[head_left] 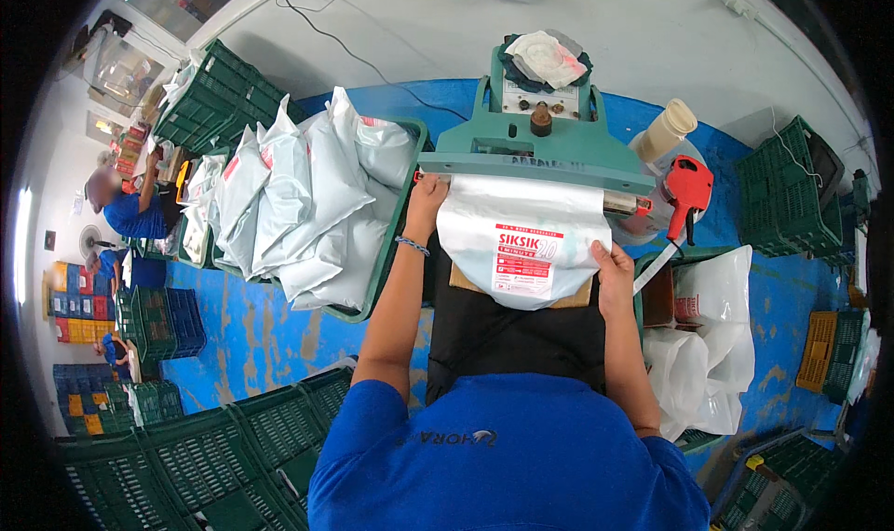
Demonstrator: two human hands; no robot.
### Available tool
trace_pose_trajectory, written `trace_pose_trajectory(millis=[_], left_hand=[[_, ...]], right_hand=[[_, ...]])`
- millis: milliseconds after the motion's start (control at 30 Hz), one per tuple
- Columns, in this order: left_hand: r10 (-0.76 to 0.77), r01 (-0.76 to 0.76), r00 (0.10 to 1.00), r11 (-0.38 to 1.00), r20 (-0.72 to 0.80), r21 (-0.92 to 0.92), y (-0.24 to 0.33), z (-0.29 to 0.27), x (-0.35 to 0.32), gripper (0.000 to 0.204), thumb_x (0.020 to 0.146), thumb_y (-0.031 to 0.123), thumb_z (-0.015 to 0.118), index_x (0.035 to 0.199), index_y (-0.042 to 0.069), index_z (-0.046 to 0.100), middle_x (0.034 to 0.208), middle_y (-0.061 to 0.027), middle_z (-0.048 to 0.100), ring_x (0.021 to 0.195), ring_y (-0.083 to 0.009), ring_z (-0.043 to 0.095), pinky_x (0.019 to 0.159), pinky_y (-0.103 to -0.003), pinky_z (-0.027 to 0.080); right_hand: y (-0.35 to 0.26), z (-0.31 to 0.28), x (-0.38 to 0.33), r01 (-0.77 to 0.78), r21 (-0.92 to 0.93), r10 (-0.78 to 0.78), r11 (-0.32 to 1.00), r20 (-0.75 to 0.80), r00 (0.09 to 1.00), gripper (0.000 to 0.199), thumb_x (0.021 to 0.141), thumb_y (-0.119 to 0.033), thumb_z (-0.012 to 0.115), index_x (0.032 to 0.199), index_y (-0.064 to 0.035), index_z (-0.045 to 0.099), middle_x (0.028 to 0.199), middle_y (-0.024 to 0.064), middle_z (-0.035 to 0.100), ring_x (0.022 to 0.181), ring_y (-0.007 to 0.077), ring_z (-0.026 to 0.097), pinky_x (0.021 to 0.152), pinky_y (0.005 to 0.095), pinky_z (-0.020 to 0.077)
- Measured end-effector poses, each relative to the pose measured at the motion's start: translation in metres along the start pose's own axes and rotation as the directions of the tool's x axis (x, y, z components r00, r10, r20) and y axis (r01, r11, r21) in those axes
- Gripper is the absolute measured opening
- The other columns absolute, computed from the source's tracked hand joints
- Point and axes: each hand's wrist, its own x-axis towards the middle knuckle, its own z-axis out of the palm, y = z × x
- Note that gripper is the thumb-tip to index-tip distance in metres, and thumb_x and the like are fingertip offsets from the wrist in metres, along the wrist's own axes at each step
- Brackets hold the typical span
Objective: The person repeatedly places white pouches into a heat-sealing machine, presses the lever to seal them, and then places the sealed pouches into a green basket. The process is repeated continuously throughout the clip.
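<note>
A white plastic bag with red print (466, 242) lies in front of me, bulging with its contents, which are hidden. Its upper edge runs under the long jaw of a green heat sealer (526, 158). My left hand (427, 198) is closed at the bag's upper left corner, close to the end of the jaw. At the bag's right edge, lower down, my right hand (613, 272) pinches the plastic between thumb and fingers. A strip of brown cardboard (568, 298) shows under the bag's lower end.
To the left, a green crate (410, 158) is heaped with filled white bags (307, 196). Other white bags (712, 317) stand in a crate at right. A red heat gun-like tool (687, 191) and a beige jug (666, 130) sit beside the sealer. People (140, 210) work far left.
</note>
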Motion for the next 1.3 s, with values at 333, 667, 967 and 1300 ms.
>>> trace_pose_trajectory(millis=[333,667,967,1300], left_hand=[[-0.367,0.364,0.898,0.309,0.243,-0.879,0.046,0.007,-0.093,0.038,0.095,0.027,0.052,0.125,0.003,0.052,0.106,-0.0088,0.063,0.098,-0.0163,0.060,0.087,-0.030,0.045],[-0.243,0.249,0.966,0.966,-0.088,0.071,0.122,-0.012,-0.153,0.033,0.093,0.028,0.054,0.092,-0.004,0.064,0.080,-0.0085,0.066,0.069,-0.0138,0.059,0.062,-0.030,0.046],[0.699,0.132,0.639,0.312,-0.321,0.941,0.182,-0.150,-0.088,0.014,0.089,0.014,0.053,0.090,0.003,0.061,0.079,-0.0187,0.059,0.071,-0.0340,0.055,0.064,-0.045,0.041],[-0.218,0.415,0.896,0.107,-0.386,0.903,-0.013,-0.349,0.032,0.069,0.089,0.056,0.031,0.138,0.008,0.026,0.137,-0.0214,0.032,0.126,-0.0379,0.031,0.102,-0.050,0.028]], right_hand=[[-0.027,0.017,-0.009,-0.078,-0.194,0.079,0.978,-0.002,0.997,0.026,0.089,-0.020,0.063,0.103,0.0014,0.066,0.093,0.0065,0.068,0.088,0.0103,0.059,0.082,0.0253,0.0428],[-0.047,0.014,-0.049,0.253,-0.329,-0.233,0.910,0.099,0.967,0.018,0.088,-0.012,0.058,0.095,0.0032,0.066,0.081,0.0055,0.065,0.077,0.0111,0.058,0.071,0.0261,0.0437],[-0.085,0.007,-0.020,0.229,-0.389,-0.155,0.892,0.214,0.965,0.024,0.094,-0.018,0.053,0.098,0.0042,0.063,0.083,0.0094,0.066,0.077,0.0150,0.061,0.073,0.0265,0.0485],[-0.022,0.016,-0.060,0.231,-0.615,-0.012,0.754,0.339,0.941,0.019,0.088,-0.022,0.057,0.094,-0.0050,0.064,0.090,0.0123,0.067,0.086,0.0278,0.064,0.077,0.0368,0.0493]])
